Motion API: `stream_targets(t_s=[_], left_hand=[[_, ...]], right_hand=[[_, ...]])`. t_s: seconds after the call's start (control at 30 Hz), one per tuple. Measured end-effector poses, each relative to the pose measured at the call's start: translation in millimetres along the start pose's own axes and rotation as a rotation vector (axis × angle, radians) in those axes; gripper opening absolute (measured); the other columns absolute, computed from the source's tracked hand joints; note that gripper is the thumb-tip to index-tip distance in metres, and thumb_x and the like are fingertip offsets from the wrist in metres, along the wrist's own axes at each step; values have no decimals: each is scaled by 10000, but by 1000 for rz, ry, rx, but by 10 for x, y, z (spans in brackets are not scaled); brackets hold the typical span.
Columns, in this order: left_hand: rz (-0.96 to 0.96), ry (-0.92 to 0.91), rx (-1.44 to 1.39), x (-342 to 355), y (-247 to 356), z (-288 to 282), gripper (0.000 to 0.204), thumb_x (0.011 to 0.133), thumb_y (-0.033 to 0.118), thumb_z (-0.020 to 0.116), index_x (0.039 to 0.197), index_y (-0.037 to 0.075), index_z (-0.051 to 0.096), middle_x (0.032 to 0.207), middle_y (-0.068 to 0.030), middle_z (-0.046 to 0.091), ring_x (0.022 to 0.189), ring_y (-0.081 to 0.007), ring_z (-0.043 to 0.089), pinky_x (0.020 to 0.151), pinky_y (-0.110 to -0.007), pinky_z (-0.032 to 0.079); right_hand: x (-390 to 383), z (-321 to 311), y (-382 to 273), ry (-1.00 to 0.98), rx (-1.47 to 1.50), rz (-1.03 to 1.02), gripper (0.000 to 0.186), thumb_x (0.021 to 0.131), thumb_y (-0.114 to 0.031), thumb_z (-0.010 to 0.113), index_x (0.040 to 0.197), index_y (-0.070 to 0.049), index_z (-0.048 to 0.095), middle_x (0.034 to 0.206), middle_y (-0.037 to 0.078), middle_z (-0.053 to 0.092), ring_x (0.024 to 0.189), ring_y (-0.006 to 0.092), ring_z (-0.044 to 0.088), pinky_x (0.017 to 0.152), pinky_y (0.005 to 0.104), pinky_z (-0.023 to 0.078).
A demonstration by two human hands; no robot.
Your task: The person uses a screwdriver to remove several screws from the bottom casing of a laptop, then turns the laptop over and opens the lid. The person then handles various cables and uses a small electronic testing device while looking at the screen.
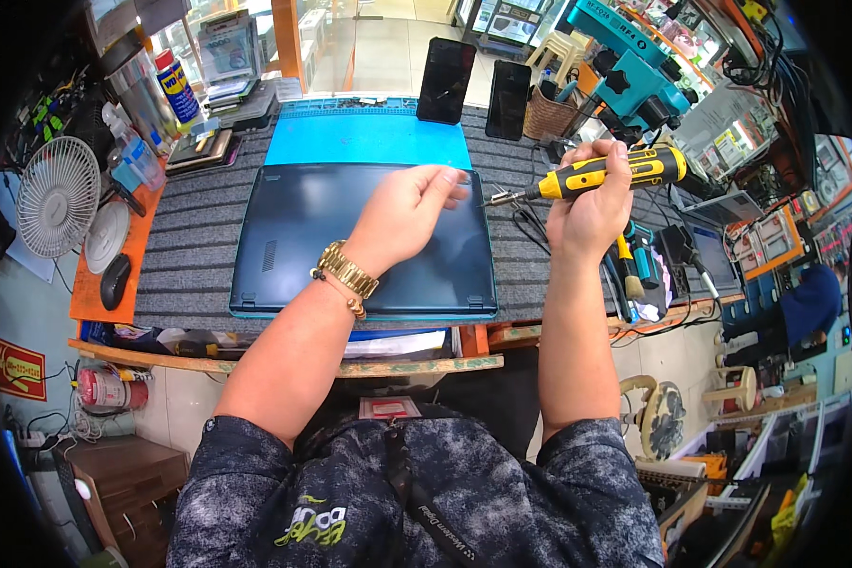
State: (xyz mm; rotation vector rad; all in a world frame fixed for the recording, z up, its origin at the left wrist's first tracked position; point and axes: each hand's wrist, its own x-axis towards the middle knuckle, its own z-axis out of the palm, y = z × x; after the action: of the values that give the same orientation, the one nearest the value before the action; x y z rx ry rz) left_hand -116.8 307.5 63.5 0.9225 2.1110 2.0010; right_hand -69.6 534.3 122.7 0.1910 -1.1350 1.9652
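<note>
While right hand (592,213) grip clamps yellow electric screwdriver (604,172), left hand (409,213) fingers loose, hovering over upturned laptop (298,237).

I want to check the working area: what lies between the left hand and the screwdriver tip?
In the head view, only the dark laptop base lies under that short stretch.

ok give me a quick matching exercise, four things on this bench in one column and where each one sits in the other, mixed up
Things:
1. electric screwdriver
2. laptop
3. small white fan
4. computer mouse

Places:
A. bottom up on the grey ribbed mat, under the left hand
B. on the orange mat, near its front edge
C. gripped in the right hand
D. far left of the bench, upright

Pairs: 1-C, 2-A, 3-D, 4-B
</note>
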Motion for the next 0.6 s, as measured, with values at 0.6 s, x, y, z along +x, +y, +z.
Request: stream_targets(t_s=[0.6], left_hand=[[-2, -6, 852, -152, -48, -23, 226, 1069, 248, 741, 1143, 92, 886, 1263, -74, 814, 1305, -312, 674, 1125, -515, 439]], right_hand=[[-79, -136, 404, -206, -572, -85, 166, 1104, -194, 800, 1133, -56, 713, 950, -2, 702, 841, 82, 643, 770, 267, 519]])
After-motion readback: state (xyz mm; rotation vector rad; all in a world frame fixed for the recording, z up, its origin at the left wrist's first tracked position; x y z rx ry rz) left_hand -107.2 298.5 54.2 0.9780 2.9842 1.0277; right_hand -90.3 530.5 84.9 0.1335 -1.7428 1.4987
